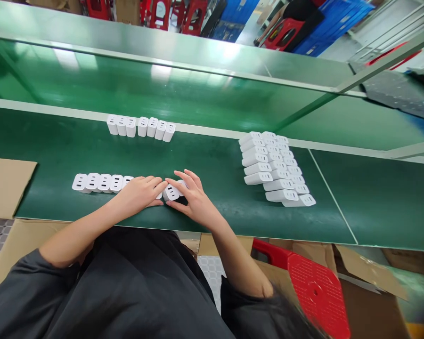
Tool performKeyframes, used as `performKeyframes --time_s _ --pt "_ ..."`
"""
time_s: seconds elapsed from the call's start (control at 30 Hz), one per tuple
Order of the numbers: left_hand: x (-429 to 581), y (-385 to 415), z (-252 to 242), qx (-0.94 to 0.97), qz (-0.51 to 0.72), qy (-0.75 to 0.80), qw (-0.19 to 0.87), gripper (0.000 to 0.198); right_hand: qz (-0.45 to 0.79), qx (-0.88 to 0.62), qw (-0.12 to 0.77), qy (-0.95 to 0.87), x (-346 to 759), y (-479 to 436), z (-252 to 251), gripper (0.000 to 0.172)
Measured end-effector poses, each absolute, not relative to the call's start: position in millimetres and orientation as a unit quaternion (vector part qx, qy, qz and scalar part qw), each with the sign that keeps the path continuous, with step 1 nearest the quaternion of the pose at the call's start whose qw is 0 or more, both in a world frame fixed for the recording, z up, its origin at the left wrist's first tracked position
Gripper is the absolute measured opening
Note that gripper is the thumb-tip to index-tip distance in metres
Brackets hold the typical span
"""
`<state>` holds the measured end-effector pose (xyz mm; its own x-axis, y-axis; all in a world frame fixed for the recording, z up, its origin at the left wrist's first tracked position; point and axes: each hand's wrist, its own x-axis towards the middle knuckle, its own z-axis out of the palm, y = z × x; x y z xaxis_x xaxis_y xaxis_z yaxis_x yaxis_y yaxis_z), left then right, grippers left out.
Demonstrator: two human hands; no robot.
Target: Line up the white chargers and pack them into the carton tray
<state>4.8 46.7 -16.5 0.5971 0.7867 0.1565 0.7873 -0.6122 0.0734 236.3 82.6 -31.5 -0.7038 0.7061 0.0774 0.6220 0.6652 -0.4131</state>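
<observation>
A row of white charger blocks (98, 182) with port slots on top stands near the front edge of the green bench. My left hand (139, 192) lies over the right part of this row, its fingers and thumb closed about the chargers there, partly hiding them. Between the thumb and index finger of my right hand (195, 200) is a white charger (171, 192), just right of the row. Another white block (181, 187) shows partly behind the right-hand fingers. The other right-hand fingers are stretched out and slightly spread.
Several chargers (152, 127) stand in a short row at the back of the bench (212, 155). A larger block of chargers (277, 167) sits to the right. Cardboard (9, 186) lies at the left. A red stool (314, 287) and boxes stand below the front edge.
</observation>
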Motion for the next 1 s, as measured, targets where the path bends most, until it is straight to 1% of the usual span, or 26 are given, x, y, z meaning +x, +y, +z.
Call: performKeyframes --time_s 0.1,0.23,0.33,0.4,0.47,0.57,0.63,0.83,0.9,1.0 --pt "1.4 48.5 -13.8 -0.892 -0.087 -0.444 -0.006 0.050 0.167 -0.408 0.150 -0.885 217.6 72.7 -38.1 0.052" --pt "-9.2 32.2 -6.0 -0.891 -0.082 -0.444 0.046 0.063 0.163 -0.411 0.175 -0.880 214.7 62.6 -36.1 0.059" --pt "-33.1 9.6 0.4 -0.869 -0.158 -0.467 0.047 0.063 0.189 -0.403 0.194 -0.874 230.1 63.1 -33.7 0.064" --pt "-57.7 -5.7 2.1 -0.814 -0.231 -0.532 0.033 0.064 0.219 -0.420 0.200 -0.858 241.1 64.8 -37.4 0.066" --pt "-84.4 -18.8 1.2 -0.741 -0.271 -0.613 0.027 0.066 0.252 -0.435 0.202 -0.840 247.5 64.6 -45.4 0.066" --pt "-116.1 -32.4 -2.8 -0.690 -0.265 -0.673 0.014 0.066 0.276 -0.448 0.215 -0.823 246.7 58.2 -57.6 0.069" --pt "-127.2 -36.9 -5.1 -0.693 -0.253 -0.675 -0.005 0.065 0.277 -0.459 0.223 -0.814 242.1 51.2 -61.5 0.072" --pt "-130.0 -34.2 -7.2 -0.704 -0.242 -0.666 -0.037 0.064 0.275 -0.475 0.208 -0.810 235.3 36.5 -63.2 0.080" --pt "-128.3 -30.5 -8.0 -0.706 -0.243 -0.664 -0.046 0.064 0.285 -0.475 0.226 -0.802 237.2 36.5 -66.3 0.082" --pt "-127.3 -25.7 -10.0 -0.707 -0.248 -0.658 -0.070 0.064 0.316 -0.482 0.263 -0.774 240.7 39.0 -71.6 0.080"
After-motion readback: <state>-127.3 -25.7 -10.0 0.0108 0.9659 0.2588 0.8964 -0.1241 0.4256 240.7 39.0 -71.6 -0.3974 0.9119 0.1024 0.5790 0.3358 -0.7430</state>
